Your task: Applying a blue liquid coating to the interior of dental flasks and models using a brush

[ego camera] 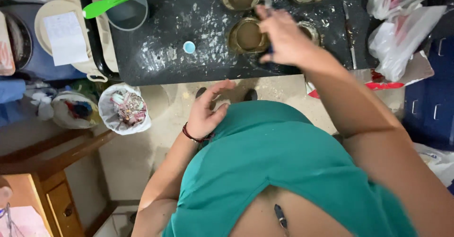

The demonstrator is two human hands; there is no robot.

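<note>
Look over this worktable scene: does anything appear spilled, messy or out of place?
Yes. The black tabletop is smeared and flecked with whitish residue, thickest around the small blue cap, which lies loose by itself. The right hand holds a thin tool over a round tin; the left hand hangs empty below the table edge.

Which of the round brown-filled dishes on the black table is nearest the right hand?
The dish just left of the right hand; the others sit farther up the table.

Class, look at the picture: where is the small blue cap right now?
In the head view, the blue cap lies on the black table, left of the brown-filled round dish and below the clear cup with the green spatula.
</note>
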